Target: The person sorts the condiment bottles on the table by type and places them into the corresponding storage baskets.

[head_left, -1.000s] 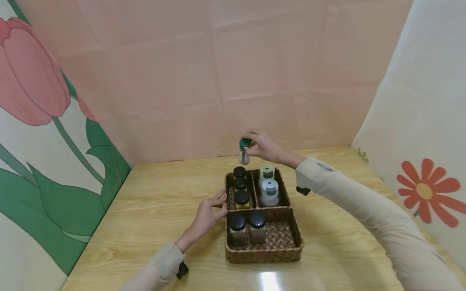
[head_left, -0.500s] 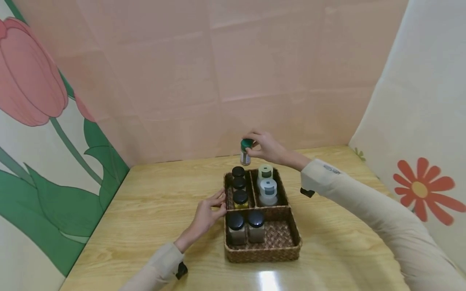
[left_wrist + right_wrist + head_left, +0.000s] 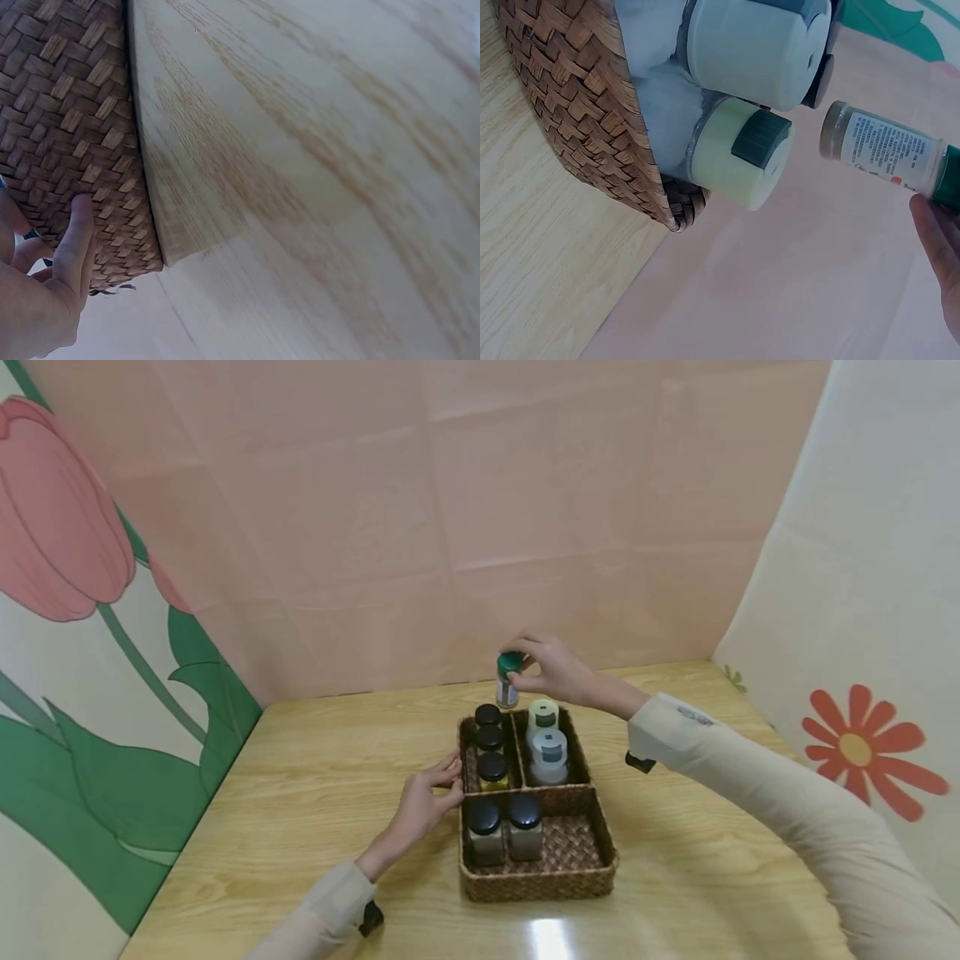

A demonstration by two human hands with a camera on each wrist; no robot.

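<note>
My right hand (image 3: 558, 668) pinches the green lid of a small clear spice jar (image 3: 507, 692), held upright just above the far rim of a woven basket (image 3: 540, 885). In the right wrist view, the jar (image 3: 889, 150) shows a white printed label. My left hand (image 3: 416, 806) touches the basket's left side; in the left wrist view a finger (image 3: 73, 244) lies straight against the woven wall (image 3: 75, 112). The far-left compartment holds black-lidded jars (image 3: 491, 767). A white-capped bottle (image 3: 550, 747) and a yellow-green-capped bottle (image 3: 543, 712) stand in the far-right one.
Two dark-lidded jars (image 3: 523, 827) stand at the left of the basket's wide near compartment. The basket sits on a light wooden table (image 3: 337, 760). A pink sheet (image 3: 360, 527) rises behind, with patterned sheets at both sides.
The view has shifted slightly. My right hand and the spice jar have moved a little lower and right. The left hand keeps its place against the basket.
</note>
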